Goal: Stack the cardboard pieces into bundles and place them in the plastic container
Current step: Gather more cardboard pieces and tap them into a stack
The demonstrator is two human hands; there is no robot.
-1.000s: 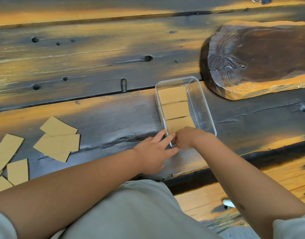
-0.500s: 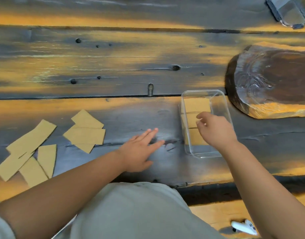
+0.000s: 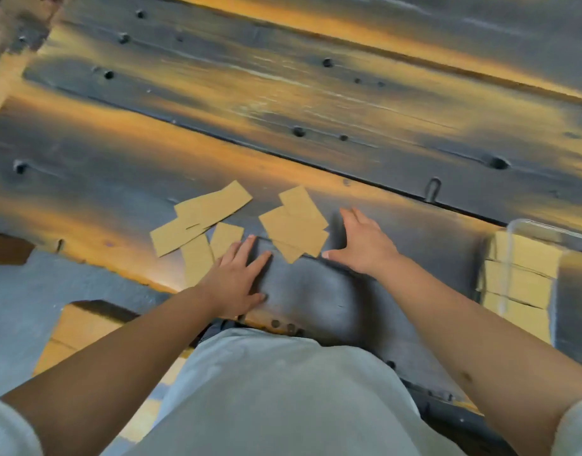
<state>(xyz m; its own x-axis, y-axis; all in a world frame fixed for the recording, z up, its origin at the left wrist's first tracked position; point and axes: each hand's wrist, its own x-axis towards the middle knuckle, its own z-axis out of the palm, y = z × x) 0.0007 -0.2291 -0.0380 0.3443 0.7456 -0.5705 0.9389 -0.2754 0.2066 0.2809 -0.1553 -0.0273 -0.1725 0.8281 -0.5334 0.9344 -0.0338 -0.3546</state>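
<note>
1. Step in hand, as I judge it: gathering the next bundle. My hands are on the table (image 3: 315, 103), and the container (image 3: 526, 227) sits well apart at my right edge of view.
2. My left hand (image 3: 235, 283) lies flat, fingers spread, holding nothing. Its fingertips touch the near edge of the left cards (image 3: 197, 222), a loose overlapping scatter.
3. My right hand (image 3: 362, 243) is open wide, palm down, empty. Its thumb tip sits just beside the right cards (image 3: 294, 223), a small overlapped pile.
4. The two card groups lie near each other, with a strip of bare table between them.
5. The container already holds bundles (image 3: 521, 278), stacked in a row along its left side; the right side looks free.
6. Next move, in my judgement: sweep both groups together, square the edges, and pinch the stack from both sides.
7. Caution: the cards lie at mixed angles, so I align them before lifting or the bundle may fan out.
</note>
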